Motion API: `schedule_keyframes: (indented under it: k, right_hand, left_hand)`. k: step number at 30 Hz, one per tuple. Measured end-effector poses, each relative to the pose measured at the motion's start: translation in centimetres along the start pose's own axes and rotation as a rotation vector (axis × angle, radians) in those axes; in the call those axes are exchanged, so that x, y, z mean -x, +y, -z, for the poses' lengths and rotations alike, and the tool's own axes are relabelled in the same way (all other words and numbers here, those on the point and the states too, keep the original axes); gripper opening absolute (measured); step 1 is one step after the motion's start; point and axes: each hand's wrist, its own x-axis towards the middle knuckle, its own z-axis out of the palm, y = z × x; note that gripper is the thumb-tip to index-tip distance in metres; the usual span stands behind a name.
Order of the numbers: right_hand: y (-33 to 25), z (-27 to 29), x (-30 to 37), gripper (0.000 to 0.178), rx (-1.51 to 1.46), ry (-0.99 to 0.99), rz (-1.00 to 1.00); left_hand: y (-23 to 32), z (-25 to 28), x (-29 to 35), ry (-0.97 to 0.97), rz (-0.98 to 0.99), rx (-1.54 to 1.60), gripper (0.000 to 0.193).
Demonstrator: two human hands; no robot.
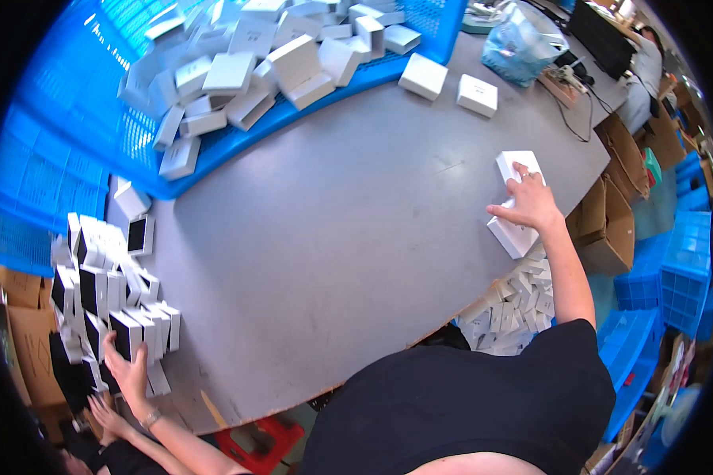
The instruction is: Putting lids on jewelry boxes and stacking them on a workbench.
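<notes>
At the table's right edge, my right hand rests with fingers spread over two small white boxes, an upper white box and a lower white box. A ring shows on one finger. On the far left, my left hand, with a band at the wrist, reaches to a stack of white boxes with black faces. Its thumb and fingers stand apart in front of one black face. Whether the fingertips press on that box I cannot tell.
A blue plastic crate heaped with white boxes stands at the back left. Two white boxes lie beside it. Below the right edge is a pile of white boxes. A co-worker's hand is near my left forearm. Cardboard cartons stand right.
</notes>
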Motion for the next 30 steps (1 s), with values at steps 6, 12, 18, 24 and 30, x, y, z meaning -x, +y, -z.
schedule_keyframes:
  k: [6,12,18,24,30]
  right_hand:
    - [2.0,2.9,-14.0,0.084,-0.011,0.074,-0.076]
    - [-0.4,-0.8,-25.6,0.069,-0.052,0.488,-0.143]
    - [-7.3,-1.0,-15.5,0.068,-0.311,0.315,0.687]
    - [-10.6,-3.2,-2.2,0.080,-0.168,0.385,0.804]
    - [-14.2,-3.7,4.8,0.095,-0.274,0.196,1.043]
  left_hand:
    - [7.8,1.8,2.4,0.355,-0.144,-0.207,0.071]
    - [22.5,-5.5,12.0,-0.122,-0.174,0.356,0.091]
    - [31.0,-6.3,16.8,-0.344,-0.055,0.271,0.103]
    - [31.5,-4.6,14.8,-0.488,-0.199,0.396,0.097]
    - [30.7,-8.0,11.3,-0.604,-0.612,0.599,0.107]
